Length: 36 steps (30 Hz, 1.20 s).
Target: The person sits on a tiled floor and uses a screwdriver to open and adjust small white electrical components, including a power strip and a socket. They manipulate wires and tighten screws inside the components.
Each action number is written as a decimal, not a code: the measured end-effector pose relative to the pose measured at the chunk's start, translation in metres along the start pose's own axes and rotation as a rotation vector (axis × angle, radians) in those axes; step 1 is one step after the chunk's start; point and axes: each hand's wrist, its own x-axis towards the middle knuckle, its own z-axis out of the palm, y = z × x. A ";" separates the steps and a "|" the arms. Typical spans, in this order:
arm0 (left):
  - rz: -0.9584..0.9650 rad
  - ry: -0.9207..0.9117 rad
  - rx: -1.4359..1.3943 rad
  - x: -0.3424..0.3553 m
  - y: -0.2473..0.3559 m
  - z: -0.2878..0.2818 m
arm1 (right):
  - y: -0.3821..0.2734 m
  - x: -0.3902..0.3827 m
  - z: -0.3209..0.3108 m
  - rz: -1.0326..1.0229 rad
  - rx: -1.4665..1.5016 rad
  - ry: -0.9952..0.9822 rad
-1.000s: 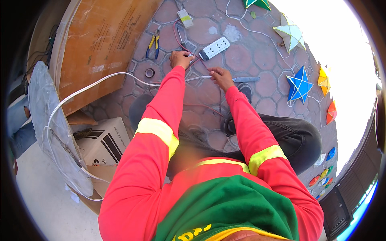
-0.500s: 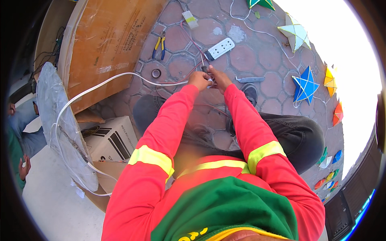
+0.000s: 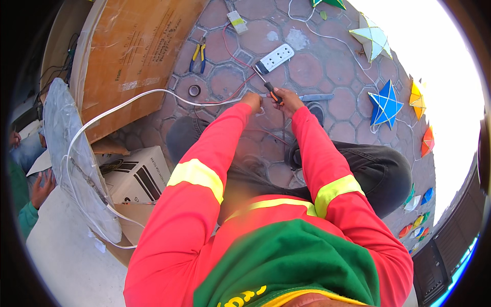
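Note:
My right hand point(image 3: 290, 101) is closed around the black-and-orange handle of a screwdriver point(image 3: 276, 95). Its thin shaft slants up and to the left, toward the near end of a white power strip point(image 3: 276, 58). A short gap to the left, my left hand point(image 3: 251, 101) has its fingers curled where a thick white cable point(image 3: 153, 92) reaches them. The cable's end is hidden in those fingers. Just right of my right hand lies a slim, flat grey tool point(image 3: 319, 97). A red wire point(image 3: 228, 50) runs along the paving near the strip.
Pliers point(image 3: 198, 55) and a roll of black tape point(image 3: 194, 90) lie at left on the paving. A large cardboard box point(image 3: 138, 56) stands beyond them. Star lanterns, one blue point(image 3: 385, 105), line the right side. Another person's hand point(image 3: 43, 188) shows at far left.
My hands have come apart, the right one shifting right and slightly down with the screwdriver. The screwdriver now tilts more to the left. The other person's hand has risen at far left.

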 end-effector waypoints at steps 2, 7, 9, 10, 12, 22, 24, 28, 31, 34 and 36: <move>-0.094 0.150 0.025 0.004 0.013 0.008 | -0.012 -0.006 -0.003 -0.019 -0.011 -0.020; -0.092 0.507 0.017 0.015 0.020 0.017 | -0.039 -0.027 -0.001 -0.154 0.119 -0.049; -0.067 0.514 0.026 0.020 0.020 0.013 | -0.047 -0.029 0.003 -0.181 0.162 -0.047; -0.039 0.509 0.043 0.022 0.021 0.009 | -0.051 -0.031 0.004 -0.175 0.174 0.002; -0.005 0.456 0.083 0.024 0.023 -0.005 | -0.061 -0.035 0.007 -0.244 0.189 -0.021; -0.157 0.764 -0.430 -0.001 -0.025 -0.091 | -0.118 -0.053 0.037 -0.465 -0.102 0.291; -0.358 0.637 -0.251 -0.004 -0.024 -0.062 | -0.109 -0.052 0.042 -0.446 -0.128 0.312; -0.107 0.315 0.056 0.005 0.000 0.009 | -0.085 -0.046 0.052 -0.406 -0.115 0.314; 0.115 0.224 0.249 0.006 0.012 0.063 | -0.079 -0.041 0.056 -0.405 -0.110 0.268; 0.091 0.203 0.257 0.019 0.018 0.103 | -0.085 -0.040 0.055 -0.434 -0.114 0.266; 0.106 0.208 0.317 0.023 0.019 0.113 | -0.090 -0.043 0.055 -0.450 -0.110 0.268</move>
